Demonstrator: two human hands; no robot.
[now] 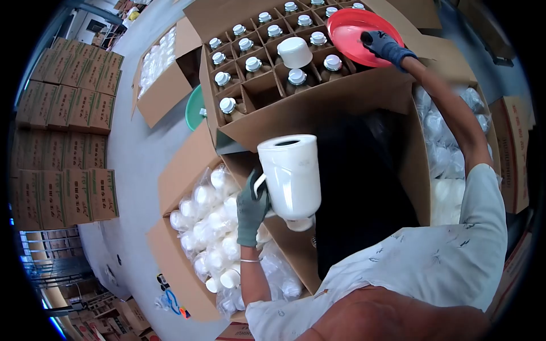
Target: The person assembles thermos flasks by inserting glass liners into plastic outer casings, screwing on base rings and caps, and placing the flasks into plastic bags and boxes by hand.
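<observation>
My left hand (pixel 252 206), in a grey-green glove, is closed around the side handle of a glossy white jug (pixel 291 176). The jug is held upright in front of my body, with a dark round hole in its top face and a narrower neck at the bottom. My right hand (pixel 384 46), in a dark-tipped grey glove, reaches into a red basin (pixel 348 35) with its fingers curled together; what they hold, if anything, is hidden. The basin rests on a divided carton (pixel 318 94) of bottles with white caps. A white cup-like piece (pixel 295 53) sits among those bottles.
At lower left an open carton (pixel 170 250) holds white parts in clear plastic bags (pixel 210 227). Another carton of bagged parts (pixel 449 136) stands at right. A green basin (pixel 195 108) is behind. Stacked cartons (pixel 68 142) line the far left.
</observation>
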